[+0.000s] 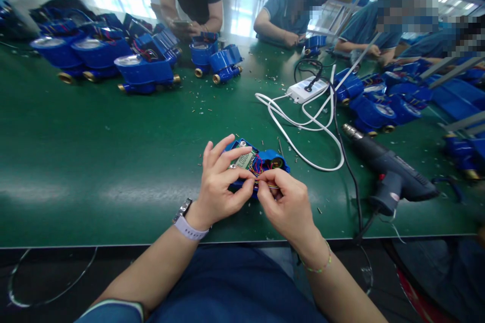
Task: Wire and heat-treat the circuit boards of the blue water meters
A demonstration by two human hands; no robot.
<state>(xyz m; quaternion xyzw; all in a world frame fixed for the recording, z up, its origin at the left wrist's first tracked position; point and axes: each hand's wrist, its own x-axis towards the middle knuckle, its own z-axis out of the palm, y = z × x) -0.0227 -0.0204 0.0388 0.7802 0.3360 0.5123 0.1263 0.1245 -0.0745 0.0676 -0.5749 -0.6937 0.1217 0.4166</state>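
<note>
In front of me on the green table lies an opened blue meter housing (282, 160) with a display (245, 158), a round black part and a tangle of coloured wires (258, 165). My left hand (223, 181) pinches a thin wire between thumb and index finger at the near side of the housing, its other fingers spread above the display. Fingertip to fingertip with it, my right hand (286, 199) pinches thin wires too, and light-coloured strands show beneath its fingers. The exact point where the wires meet is hidden by my fingertips.
A heat gun (394, 171) lies to the right, its black cord running over the table edge. Behind it are a white power strip (307, 90) and a looped white cable (282, 128). Blue meters (146, 71) stand at the back left and right. Several people sit or stand across the table.
</note>
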